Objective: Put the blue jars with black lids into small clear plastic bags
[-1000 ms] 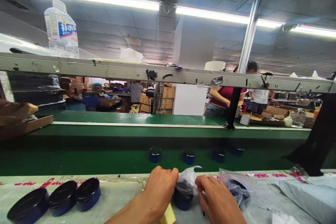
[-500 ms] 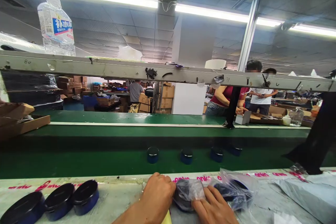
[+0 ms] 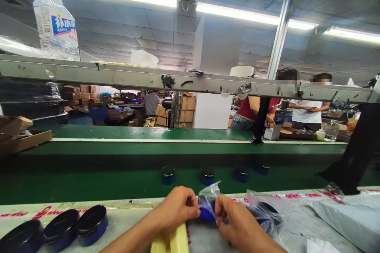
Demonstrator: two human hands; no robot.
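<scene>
A blue round case (image 3: pixel 207 212) in a clear plastic bag (image 3: pixel 210 191) is between my hands, above the near work surface. My left hand (image 3: pixel 181 207) is closed at the case's left side, thumb and fingers pinched together. On the right, my right hand (image 3: pixel 233 219) pinches the bag's edge. A yellow object (image 3: pixel 175 241) lies under my left wrist. Right of my right hand, another dark round case (image 3: pixel 267 211) lies in loose clear plastic. Several dark blue round cases with black tops, one of them nearest (image 3: pixel 92 223), stand at the left.
Several round cases, including one at the centre (image 3: pixel 168 174), sit on the green conveyor (image 3: pixel 103 182). A metal rail (image 3: pixel 127 74) crosses above, bearing a bottle (image 3: pixel 56 27). A black-wrapped post (image 3: pixel 350 154) stands right; a cardboard tray (image 3: pixel 32 142) is left. People stand beyond.
The case between my hands has been lifted and tipped, showing its blue side, and its bag now stands up. My fingers have closed into pinches. The conveyor cases appear slightly further left.
</scene>
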